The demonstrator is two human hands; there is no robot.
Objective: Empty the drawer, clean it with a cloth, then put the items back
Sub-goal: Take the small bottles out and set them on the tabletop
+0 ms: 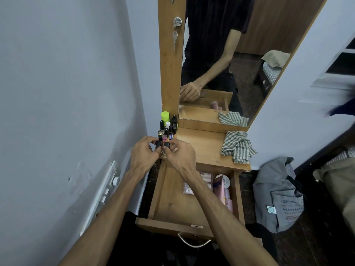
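A person stands over a narrow wooden dressing unit, both hands meeting at the front left corner of its shelf (pixel 203 148). The left hand (pixel 145 153) pinches a small black-capped bottle (pixel 158 144) between curled fingertips; the right hand (pixel 179 156) pinches a second black-capped bottle (pixel 166 145) just beside it, the two caps nearly touching. Behind them, toward the shelf's back left corner, a tight cluster of little cosmetic bottles (pixel 166 129) stands upright, among them a lime-green capped container (pixel 165 116) and a dark dropper bottle (pixel 174 121).

Below the shelf the drawer (pixel 172 204) is pulled fully out, a plain light-wood box with a curved metal handle (pixel 194 242) on its front. Its left half shows bare board; pink and white packets and tubes (pixel 221 189) lie along its right side. A crumpled green-and-white striped cloth (pixel 237 146) rests at the shelf's right edge, apart from the hands. The mirror (pixel 221 64) above reflects the person's arm and the cloth. A grey bag (pixel 278 196) sits on the floor to the right.
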